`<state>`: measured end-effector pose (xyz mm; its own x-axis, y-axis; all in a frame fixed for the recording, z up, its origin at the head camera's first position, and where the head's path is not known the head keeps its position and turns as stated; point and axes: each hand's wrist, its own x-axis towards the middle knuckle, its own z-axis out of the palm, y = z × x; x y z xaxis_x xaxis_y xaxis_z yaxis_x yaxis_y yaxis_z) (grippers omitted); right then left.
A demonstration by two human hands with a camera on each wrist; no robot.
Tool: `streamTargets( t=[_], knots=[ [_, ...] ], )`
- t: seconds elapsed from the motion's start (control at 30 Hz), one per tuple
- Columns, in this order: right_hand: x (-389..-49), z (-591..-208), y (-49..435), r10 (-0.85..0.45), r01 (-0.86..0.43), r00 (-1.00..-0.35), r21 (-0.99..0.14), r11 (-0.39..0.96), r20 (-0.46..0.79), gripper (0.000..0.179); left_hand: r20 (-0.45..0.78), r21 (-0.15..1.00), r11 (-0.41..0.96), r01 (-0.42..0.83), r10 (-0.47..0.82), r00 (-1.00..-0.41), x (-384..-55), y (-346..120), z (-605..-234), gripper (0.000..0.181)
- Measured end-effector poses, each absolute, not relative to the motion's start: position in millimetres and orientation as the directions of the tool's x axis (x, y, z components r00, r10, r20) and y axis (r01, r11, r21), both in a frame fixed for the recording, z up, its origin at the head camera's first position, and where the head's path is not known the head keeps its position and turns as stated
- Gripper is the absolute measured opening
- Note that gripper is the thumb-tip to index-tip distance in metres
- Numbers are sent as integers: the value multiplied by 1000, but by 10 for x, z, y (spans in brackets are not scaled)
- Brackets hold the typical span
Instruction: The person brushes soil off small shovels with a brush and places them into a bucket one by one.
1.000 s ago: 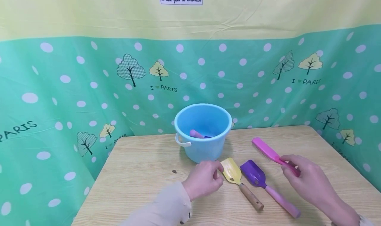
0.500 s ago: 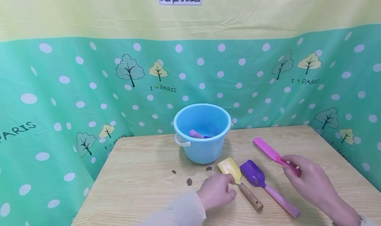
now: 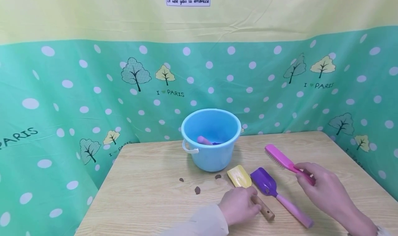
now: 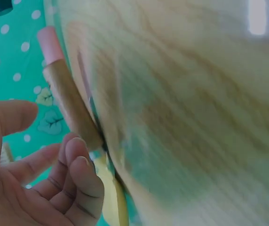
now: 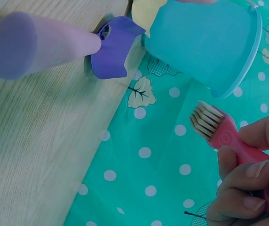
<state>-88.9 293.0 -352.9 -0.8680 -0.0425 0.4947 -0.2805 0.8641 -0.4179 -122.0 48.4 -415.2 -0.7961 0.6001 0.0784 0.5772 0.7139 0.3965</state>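
Note:
My right hand [image 3: 326, 189] grips a pink brush [image 3: 278, 156] by its handle, thumb and fingers wrapped round it in the right wrist view. Pale bristles [image 5: 205, 120] show at the brush's head. The left hand [image 3: 238, 205] is over a yellow toy shovel [image 3: 239, 176], around where its blade meets the brown handle [image 3: 265, 209]. In the left wrist view, its thumb and loosely bent fingers stand apart, with the handle [image 4: 73, 106] just beyond them. Between the two hands lies a purple shovel [image 3: 265, 182] with a pink handle [image 3: 294, 211].
A light blue bucket [image 3: 214, 159] stands at the back of the wooden table [image 3: 140, 184], a pink handle [image 3: 203, 140] showing inside. Several small brown bits [image 3: 197, 190] lie in front of it. A green dotted cloth [image 3: 102, 70] hangs behind the table.
My left hand has moved right and toward me, from beside the yellow shovel's blade to its handle, uncovering brown bits on the table. The right hand keeps holding the brush, nearly still.

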Motion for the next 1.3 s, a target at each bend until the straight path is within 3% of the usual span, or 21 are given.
streamTargets(
  t=[0.27, 0.43, 0.6, 0.93, 1.3],
  knots=[
    [-890, -3547, 2928, -39, -273, -874, -424, 864, 485, 22, 23, 466, 724, 509, 565, -824, -1158, 644, -4229, 25],
    [-888, -3564, 2937, -33, -262, -881, -428, 865, 472, 22, 43, 429, 756, 494, 530, -847, -1144, 692, -4251, 34],
    [-886, -3575, 2942, -35, -264, -880, -427, 865, 474, 22, 9, 469, 762, 446, 501, -865, -1138, 708, -4270, 44],
    [-881, -3568, 2938, -30, -251, -888, -431, 867, 458, 21, -39, 557, 740, 378, 477, -878, -1112, 681, -4265, 24],
    [-878, -3584, 2922, -35, -264, -881, -430, 863, 472, 21, -38, 593, 718, 365, 478, -878, -1071, 587, -4263, 28]
  ],
)
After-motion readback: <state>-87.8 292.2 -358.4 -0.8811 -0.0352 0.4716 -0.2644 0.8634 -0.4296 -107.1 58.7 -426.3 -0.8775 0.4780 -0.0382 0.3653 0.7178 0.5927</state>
